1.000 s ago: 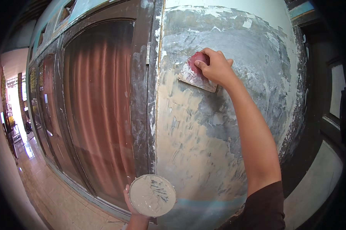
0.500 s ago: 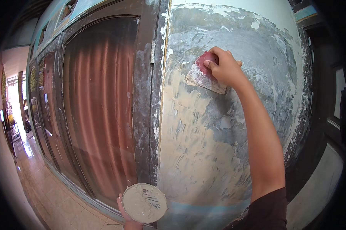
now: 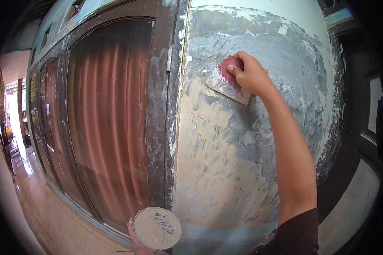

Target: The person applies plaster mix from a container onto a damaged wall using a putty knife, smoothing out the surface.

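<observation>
My right hand [image 3: 251, 75] grips a red putty spreader [image 3: 228, 81] smeared with pale filler. The spreader's wide edge lies against or just off the grey wall [image 3: 280, 55]; I cannot tell which. Beige putty [image 3: 208, 144] coats the wall's lower left in streaky strokes, with grey patches showing through. Low down, by the door frame, my left hand [image 3: 134, 233] holds a round tub lid or shallow container [image 3: 157, 228] of beige putty with dark marks on its surface. Most of the left fingers are hidden behind it.
Left of the wall stands a dark wooden door frame [image 3: 161, 106] with glass and a reddish curtain [image 3: 110, 119] behind it. A metal hinge [image 3: 169, 58] sits on the frame. Tiled floor [image 3: 64, 212] runs along the left. Another dark doorway [image 3: 361, 102] is at the right.
The round putty container has shifted slightly left and down with my left hand. My right hand and the spreader have hardly moved.
</observation>
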Action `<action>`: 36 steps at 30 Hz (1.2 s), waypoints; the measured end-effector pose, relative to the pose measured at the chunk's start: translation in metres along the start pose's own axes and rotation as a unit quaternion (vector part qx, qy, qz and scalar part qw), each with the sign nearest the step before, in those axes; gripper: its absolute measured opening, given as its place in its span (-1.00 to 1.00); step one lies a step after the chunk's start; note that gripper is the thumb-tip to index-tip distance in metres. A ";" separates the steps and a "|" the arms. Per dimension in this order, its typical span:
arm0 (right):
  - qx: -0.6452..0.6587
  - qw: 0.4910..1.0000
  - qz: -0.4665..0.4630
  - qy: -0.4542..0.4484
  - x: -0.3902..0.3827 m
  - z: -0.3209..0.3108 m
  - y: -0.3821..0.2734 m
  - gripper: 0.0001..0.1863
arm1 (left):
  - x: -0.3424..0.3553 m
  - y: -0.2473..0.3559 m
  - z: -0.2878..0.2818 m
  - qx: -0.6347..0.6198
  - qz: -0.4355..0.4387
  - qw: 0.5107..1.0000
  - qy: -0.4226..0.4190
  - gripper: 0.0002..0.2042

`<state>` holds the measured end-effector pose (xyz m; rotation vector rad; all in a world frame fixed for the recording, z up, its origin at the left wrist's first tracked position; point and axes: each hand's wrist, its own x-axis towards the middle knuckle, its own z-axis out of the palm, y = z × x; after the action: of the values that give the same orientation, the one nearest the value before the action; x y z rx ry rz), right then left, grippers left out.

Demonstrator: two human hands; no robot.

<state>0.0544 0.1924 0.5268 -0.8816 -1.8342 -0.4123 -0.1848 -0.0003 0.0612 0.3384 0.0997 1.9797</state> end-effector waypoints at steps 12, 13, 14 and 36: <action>-0.029 1.000 -0.002 -0.006 -0.007 0.000 -0.008 -0.60 | -0.004 -0.002 -0.009 -0.006 -0.008 1.000 0.007 -0.34; 0.013 1.000 0.005 0.008 -0.001 -0.001 -0.004 -0.61 | -0.004 0.000 -0.005 -0.018 -0.012 1.000 -0.006 -0.33; 0.015 1.000 0.006 0.010 0.001 0.000 0.000 -0.61 | -0.002 0.003 -0.010 -0.016 -0.011 1.000 -0.007 -0.33; -0.059 0.998 -0.011 -0.014 -0.022 0.006 -0.015 -0.59 | -0.006 0.017 -0.023 0.012 0.068 0.996 0.049 -0.37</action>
<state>0.0443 0.1773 0.5064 -0.9520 -1.8627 -0.5293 -0.2038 -0.0114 0.0415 0.2680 0.1667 2.1321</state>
